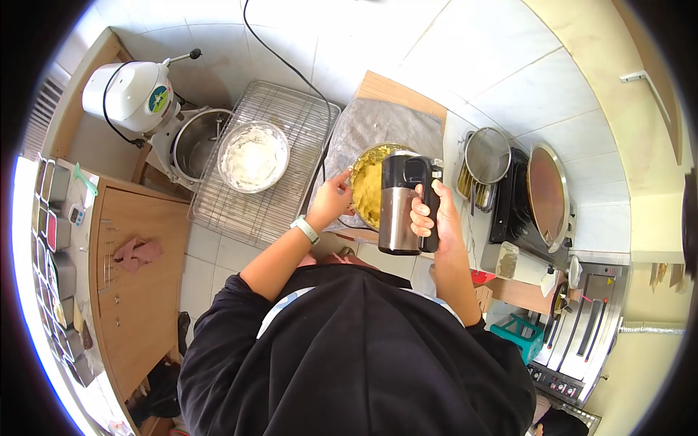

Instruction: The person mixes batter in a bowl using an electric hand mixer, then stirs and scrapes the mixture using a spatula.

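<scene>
My right hand (429,214) is wrapped round the handle of a steel and black handheld appliance (400,211), whose upper end is over a metal bowl. Yellow mash (368,185) fills much of that bowl (356,161). On the bowl's left rim, my left hand (333,198) rests with its fingers bent round the edge. The bowl stands on a grey cloth (378,120). The appliance hides the right part of the bowl.
A glass bowl of white cream (253,157) sits on a wire rack (291,98) to the left. Beyond it is a stand mixer (131,98). At right are a sieve (487,155), a round pan (547,192) and a teal stool (520,338). A black cable crosses the rack.
</scene>
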`<state>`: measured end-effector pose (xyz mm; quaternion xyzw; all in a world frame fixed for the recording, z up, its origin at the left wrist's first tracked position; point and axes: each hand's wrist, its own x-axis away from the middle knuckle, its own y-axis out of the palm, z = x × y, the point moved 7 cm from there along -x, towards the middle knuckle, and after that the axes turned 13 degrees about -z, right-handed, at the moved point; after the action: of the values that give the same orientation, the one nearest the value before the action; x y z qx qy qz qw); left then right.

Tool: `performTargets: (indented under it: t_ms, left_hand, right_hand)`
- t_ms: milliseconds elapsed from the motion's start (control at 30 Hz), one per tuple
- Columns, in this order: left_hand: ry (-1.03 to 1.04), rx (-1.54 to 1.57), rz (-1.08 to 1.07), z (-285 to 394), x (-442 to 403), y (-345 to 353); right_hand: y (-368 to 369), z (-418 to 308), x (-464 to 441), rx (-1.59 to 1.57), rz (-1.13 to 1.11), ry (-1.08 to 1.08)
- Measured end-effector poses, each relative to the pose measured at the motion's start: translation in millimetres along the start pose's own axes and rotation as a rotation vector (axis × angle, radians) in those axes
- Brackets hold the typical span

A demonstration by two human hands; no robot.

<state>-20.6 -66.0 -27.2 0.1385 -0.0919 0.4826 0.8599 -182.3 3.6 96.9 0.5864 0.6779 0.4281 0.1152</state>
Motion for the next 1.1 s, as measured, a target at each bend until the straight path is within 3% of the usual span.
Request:
performTargets:
  t_ms: [267,467,700,1100]
  left_hand:
    - [-0.047,-0.03,-0.061,0,-2,3]
    - [-0.051,-0.032,-0.078,-3,-6,3]
    - [-0.06,-0.033,-0.079,0,-2,5]
    - [-0.067,-0.034,-0.089,-4,-6,4]
  right_hand:
    - [-3,1,14,0.01,0.042,0.017]
    - [-9,5,21,-0.115,-0.044,0.015]
    - [-3,6,15,0.003,0.061,-0.042]
    - [-7,5,22,-0.043,-0.002,-0.004]
